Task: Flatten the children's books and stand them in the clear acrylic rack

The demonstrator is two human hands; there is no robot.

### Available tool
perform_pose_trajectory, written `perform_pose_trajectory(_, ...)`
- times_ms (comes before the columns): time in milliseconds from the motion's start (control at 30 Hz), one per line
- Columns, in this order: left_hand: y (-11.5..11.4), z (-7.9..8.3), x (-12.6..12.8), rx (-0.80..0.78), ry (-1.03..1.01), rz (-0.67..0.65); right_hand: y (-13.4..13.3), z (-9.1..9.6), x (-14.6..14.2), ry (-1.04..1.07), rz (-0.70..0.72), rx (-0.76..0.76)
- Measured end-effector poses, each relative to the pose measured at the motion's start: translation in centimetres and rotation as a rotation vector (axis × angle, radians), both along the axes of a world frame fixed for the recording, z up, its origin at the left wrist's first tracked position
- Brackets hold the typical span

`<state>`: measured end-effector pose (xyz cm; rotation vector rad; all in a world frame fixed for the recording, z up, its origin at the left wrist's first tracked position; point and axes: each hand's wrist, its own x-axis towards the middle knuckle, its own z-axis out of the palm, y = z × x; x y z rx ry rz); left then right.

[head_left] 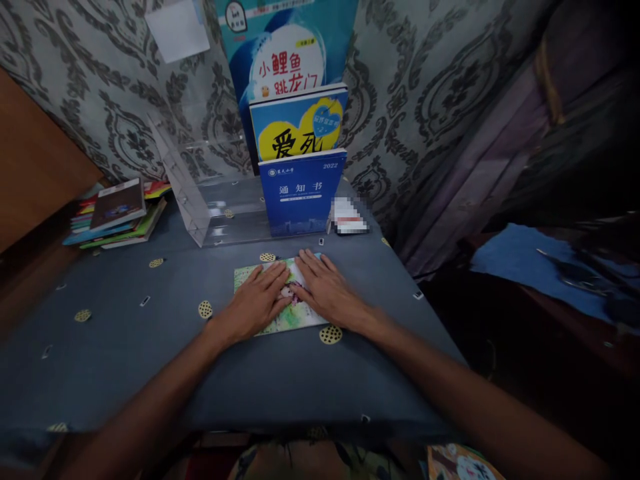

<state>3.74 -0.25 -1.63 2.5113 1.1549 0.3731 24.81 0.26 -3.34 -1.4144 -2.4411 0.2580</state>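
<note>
A thin book with a green and white illustrated cover (293,319) lies flat on the table, just in front of the clear stand. My left hand (257,300) rests palm down on its left half, fingers stretched out. On its right half my right hand (327,287) also lies flat, with the fingers extended toward the far edge. Both hands press or rest on the cover and grip nothing. Between them part of a pinkish drawing shows; the rest of the cover is hidden beneath the palms.
Behind the hands, a clear acrylic stand (187,200) holds upright books, a blue booklet (303,200) foremost. A stack of books (120,207) lies at the table's back left. A small white item (350,217), partly pixelated, sits right of the stand. The dark patterned tablecloth (150,360) covers the table.
</note>
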Motion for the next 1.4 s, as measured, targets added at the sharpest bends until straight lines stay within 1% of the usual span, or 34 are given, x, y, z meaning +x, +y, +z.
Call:
perform_pose_trajectory(67, -0.1, 0.1, 0.1, -0.016, 0.003, 0.001, 0.0, 0.1, 0.0, -0.01, -0.001, -0.007)
perform_pose_trajectory(133, 0.3, -0.1, -0.3, -0.018, -0.007, 0.031, -0.1, 0.3, 0.0, -0.032, -0.004, -0.023)
perform_pose_trajectory(300, 1.9, -0.9, -2.8, 0.001, -0.039, 0.171, -0.2, 0.6, 0.0, -0.043, -0.009, -0.023)
perform_pose_trajectory(400, 2.6, -1.0, -3.9, 0.024, 0.031, 0.213, -0.2, 0.6, 0.0, -0.047, -0.007, -0.023)
perform_pose_trajectory(500, 2.6, -0.8, -4.2, 0.057, 0.156, 0.208, -0.2, 0.7, -0.1, -0.07, -0.019, -0.034)
perform_pose_trajectory(633, 2.4, -0.7, -3.9, 0.116, 0.212, 0.214, -0.1, 0.6, 0.1, -0.056, -0.03, -0.045)
perform_pose_trajectory(867, 2.0, -0.8, -3.7, 0.189, 0.212, 0.22, 1.5, -0.1, 1.9, -0.016, -0.119, -0.06)
perform_pose_trajectory(1000, 1.9, -0.8, -3.5, 0.246, 0.196, 0.209, 2.0, 0.0, 2.7, 0.0, -0.1, -0.072)
perform_pose_trajectory(1233, 2.2, -1.0, -3.6, 0.29, 0.133, 0.153, 2.2, 0.0, 2.8, 0.008, -0.109, -0.083)
perform_pose_trajectory(1400, 2.3, -0.9, -3.6, 0.302, 0.14, 0.148, 2.3, -0.3, 2.9, 0.028, -0.098, -0.043)
